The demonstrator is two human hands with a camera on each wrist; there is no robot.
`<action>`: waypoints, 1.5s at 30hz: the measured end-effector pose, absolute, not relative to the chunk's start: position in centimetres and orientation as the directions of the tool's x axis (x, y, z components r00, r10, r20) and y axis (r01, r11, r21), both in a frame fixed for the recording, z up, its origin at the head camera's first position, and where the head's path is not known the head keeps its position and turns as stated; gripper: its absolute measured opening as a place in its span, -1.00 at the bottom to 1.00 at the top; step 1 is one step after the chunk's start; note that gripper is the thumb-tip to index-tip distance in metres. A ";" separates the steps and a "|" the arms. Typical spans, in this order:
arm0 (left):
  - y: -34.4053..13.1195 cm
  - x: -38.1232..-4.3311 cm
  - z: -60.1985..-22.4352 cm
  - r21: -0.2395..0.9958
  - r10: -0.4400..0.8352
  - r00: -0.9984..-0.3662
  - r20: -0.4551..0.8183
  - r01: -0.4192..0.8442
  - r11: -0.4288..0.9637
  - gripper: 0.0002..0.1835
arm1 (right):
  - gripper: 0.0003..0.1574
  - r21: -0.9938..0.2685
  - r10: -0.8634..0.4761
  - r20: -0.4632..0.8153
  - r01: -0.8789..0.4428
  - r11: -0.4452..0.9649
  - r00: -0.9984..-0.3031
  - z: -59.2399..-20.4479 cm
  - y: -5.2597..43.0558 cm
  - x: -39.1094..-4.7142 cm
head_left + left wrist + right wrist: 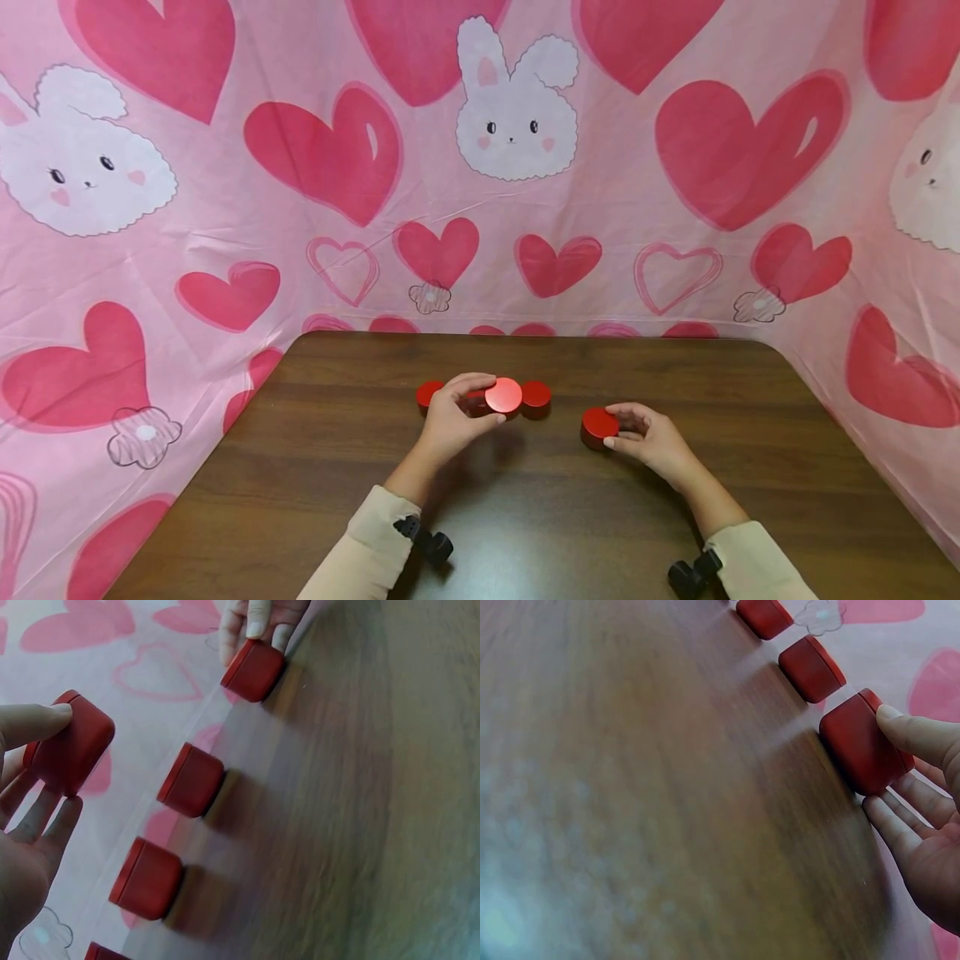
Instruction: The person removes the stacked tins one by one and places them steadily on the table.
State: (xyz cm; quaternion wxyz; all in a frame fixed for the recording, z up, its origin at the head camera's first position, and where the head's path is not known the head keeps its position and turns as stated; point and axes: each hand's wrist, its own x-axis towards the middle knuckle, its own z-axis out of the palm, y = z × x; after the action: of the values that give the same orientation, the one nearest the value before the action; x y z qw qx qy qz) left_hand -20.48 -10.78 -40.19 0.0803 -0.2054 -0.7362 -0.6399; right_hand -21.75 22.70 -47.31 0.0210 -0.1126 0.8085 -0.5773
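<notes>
My left hand (pixel 455 414) holds a small red rounded box (pixel 503 397) between thumb and fingers, raised above the table. In the left wrist view this box (pixel 73 746) shows a lid seam near its top and is tilted. On the right, my right hand (pixel 654 440) grips another red box (pixel 600 427) by its side, thumb near and fingers behind. That box (pixel 864 742) appears to stand on the tabletop in the right wrist view. Just beyond the lifted box stands a matching red box (pixel 536 400). Another (pixel 148 879) is mostly hidden behind my left hand in the head view.
A further red box (pixel 429 395) stands left of my left hand, in line with the others. The brown wooden table (pixel 540 517) ends at a pink cloth (pixel 510 200) printed with hearts and rabbits, which rises at the back and sides.
</notes>
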 end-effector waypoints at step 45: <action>-16.8 -20.8 -40.2 0.927 0.023 -0.932 0.361 0.361 0.098 -0.46 | -0.32 -0.936 -0.214 0.103 -0.167 0.309 -0.971 -47.2 22.7 -21.7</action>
State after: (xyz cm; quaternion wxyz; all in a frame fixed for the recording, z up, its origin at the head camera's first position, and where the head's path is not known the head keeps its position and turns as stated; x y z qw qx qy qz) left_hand -20.83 -16.81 -40.20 0.1284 -0.1318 -0.7298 -0.6585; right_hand -21.73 22.72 -47.22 0.0203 -0.1177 0.8087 -0.5760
